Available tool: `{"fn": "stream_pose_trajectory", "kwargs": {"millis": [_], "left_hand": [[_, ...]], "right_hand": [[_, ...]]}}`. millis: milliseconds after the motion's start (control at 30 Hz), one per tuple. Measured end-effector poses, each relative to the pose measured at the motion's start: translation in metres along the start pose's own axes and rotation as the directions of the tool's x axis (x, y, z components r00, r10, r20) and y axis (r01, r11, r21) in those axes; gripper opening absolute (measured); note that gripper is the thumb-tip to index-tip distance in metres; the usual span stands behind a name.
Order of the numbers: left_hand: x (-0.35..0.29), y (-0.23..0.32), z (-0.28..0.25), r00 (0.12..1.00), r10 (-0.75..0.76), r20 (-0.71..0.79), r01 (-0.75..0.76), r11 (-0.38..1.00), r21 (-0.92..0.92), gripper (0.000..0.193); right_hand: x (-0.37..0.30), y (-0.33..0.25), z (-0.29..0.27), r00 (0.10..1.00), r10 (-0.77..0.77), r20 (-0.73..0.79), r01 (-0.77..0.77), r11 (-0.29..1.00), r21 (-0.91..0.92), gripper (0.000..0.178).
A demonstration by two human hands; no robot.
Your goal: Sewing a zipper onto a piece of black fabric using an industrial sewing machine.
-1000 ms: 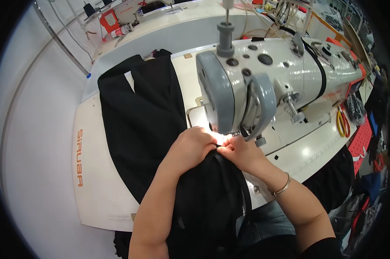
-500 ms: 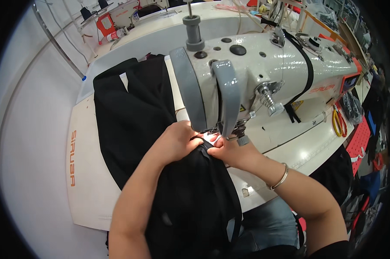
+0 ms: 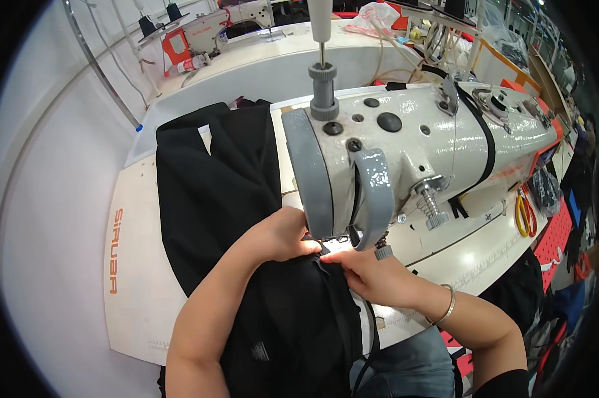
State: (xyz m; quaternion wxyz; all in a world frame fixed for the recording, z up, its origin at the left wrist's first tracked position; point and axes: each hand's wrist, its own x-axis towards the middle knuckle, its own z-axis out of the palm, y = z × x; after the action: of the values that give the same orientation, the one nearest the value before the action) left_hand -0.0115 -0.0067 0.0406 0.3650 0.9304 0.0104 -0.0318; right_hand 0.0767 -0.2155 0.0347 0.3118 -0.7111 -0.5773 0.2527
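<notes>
A large black garment (image 3: 220, 179) lies along the left of a white sewing machine (image 3: 405, 139) and drapes over the near table edge onto my lap. Bent at the wrist, my left hand (image 3: 283, 235) grips the cloth just left of the needle area, thumb on top and its other fingers partly hidden. Across from it, my right hand (image 3: 376, 275) holds the cloth edge, its index finger stretched along the fabric and the others curled. Both fingertips sit close under the lit machine head. The needle and presser foot are mostly hidden behind the grey guard (image 3: 376, 192).
Scissors with yellow and red handles (image 3: 525, 215) lie right of the machine, by a plastic-wrapped bundle (image 3: 545, 189). A red perforated panel (image 3: 555, 245) is farther right. Another sewing machine (image 3: 233, 26) and a bottle (image 3: 187, 65) stand at the back left. A white wall (image 3: 54, 199) borders the left.
The view has shifted, so the machine and table appear lower and further right. My right hand's index finger is now extended along the cloth, where its thumb was pressing before.
</notes>
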Motion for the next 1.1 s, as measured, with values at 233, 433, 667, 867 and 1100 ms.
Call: {"fn": "stream_pose_trajectory", "kwargs": {"millis": [233,433,667,867,1100], "left_hand": [[-0.001,0.006,-0.01,0.999,-0.002,0.032,0.004,0.997,-0.072,0.028],[0.0,-0.012,0.001,0.999,0.023,-0.031,-0.027,0.992,-0.122,0.026],[0.001,-0.017,0.008,0.995,0.059,-0.076,-0.062,0.998,-0.031,0.026],[0.0,-0.012,0.011,0.996,0.055,-0.071,-0.052,0.998,0.034,0.025],[-0.002,-0.006,0.005,0.992,0.091,-0.091,-0.104,0.983,-0.15,0.024]], "right_hand": [[0.008,0.016,0.003,0.978,-0.208,-0.026,0.207,0.978,-0.034,0.049],[0.013,0.022,0.002,0.957,-0.291,-0.006,0.288,0.952,-0.104,0.043],[0.01,0.023,0.006,0.778,-0.614,-0.132,0.412,0.657,-0.631,0.012],[0.012,0.031,0.004,0.659,-0.748,-0.081,0.469,0.493,-0.733,0.012],[0.016,0.037,0.008,0.639,-0.765,-0.079,0.521,0.507,-0.686,0.014]]}}
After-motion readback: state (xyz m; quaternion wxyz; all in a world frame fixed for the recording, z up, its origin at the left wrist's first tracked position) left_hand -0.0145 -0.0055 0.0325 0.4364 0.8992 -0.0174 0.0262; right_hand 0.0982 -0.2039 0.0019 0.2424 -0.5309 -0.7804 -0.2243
